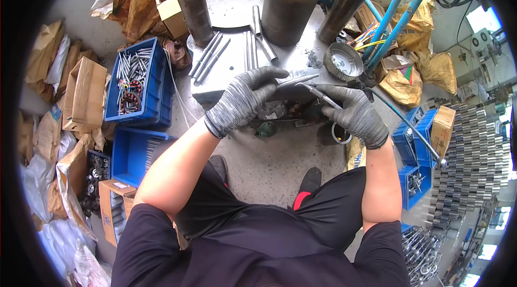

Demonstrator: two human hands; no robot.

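Observation:
My left hand (245,98), in a grey knit glove, is closed on a short metal rod (298,80) that points to the right. My right hand (356,114), gloved alike, grips a slim silver hand tool with a bent tip (325,97). The tool's tip is close to the rod's right end; I cannot tell whether they touch. Both hands are at the front edge of a steel machine bed (234,68). Several metal rods (210,58) lie on the bed at the left, and more rods and tubes (264,42) lie near its middle.
A thick steel cylinder (293,7) stands between two columns (189,4). A round textured dish (343,62) sits at the bed's right. A blue bin of metal parts (132,79) stands left. A ball-ended lever (414,132) slants at right, near blue bins (417,184).

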